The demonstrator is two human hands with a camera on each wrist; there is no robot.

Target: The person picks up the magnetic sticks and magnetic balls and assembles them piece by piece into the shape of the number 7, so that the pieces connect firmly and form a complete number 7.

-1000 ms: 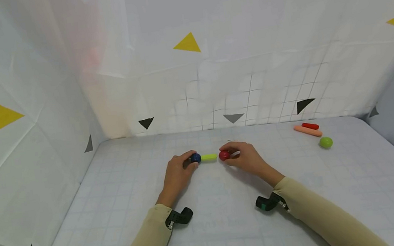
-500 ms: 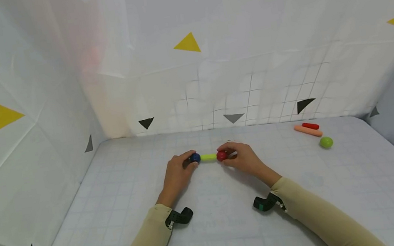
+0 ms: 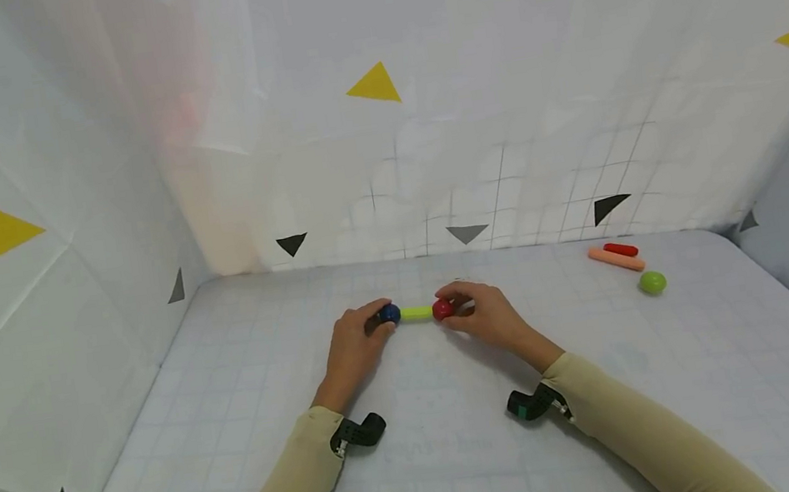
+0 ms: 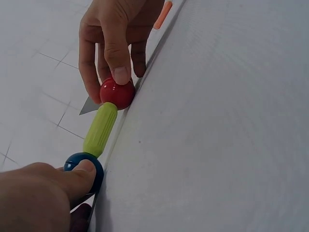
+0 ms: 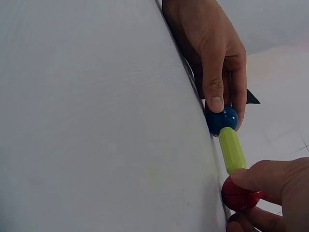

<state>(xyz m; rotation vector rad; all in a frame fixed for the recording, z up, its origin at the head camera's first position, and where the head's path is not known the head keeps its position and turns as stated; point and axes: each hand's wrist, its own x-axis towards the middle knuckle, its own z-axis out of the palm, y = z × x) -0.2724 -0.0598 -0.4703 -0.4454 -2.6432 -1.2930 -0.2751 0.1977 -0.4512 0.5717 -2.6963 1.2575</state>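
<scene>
Item: blue ball (image 3: 390, 315), glossy, on the person's left side of the group. Pinched by the left hand (image 3: 355, 345), its thumb on the near side and fingers on the far side.

Item: red ball (image 3: 442, 309), glossy, at the opposite end. Pinched by the right hand (image 3: 493, 319) in the same manner, thumb near and fingers far.

Item: yellow-green stick (image 3: 416, 313), short, ridged along its length. Lies crosswise between the two balls, one end touching each, the three in a straight row toward the back of the bench (image 3: 432, 459). Whether its ends sit inside the balls cannot be told.

Item: orange stick (image 3: 616, 259), plain, lying aslant at the back right of the bench, well apart from the hands.

Item: red stick (image 3: 620, 249), shorter, just behind the orange one and roughly parallel to it.

Item: green ball (image 3: 653, 283), loose, near the orange stick's right end, on its near side.

Surroundings: pale wall sheet (image 3: 321, 155) behind, marked with grid lines, yellow triangles (image 3: 374, 84) and dark triangles (image 3: 610, 207); beige sleeves (image 3: 288, 488) on both arms.
</scene>
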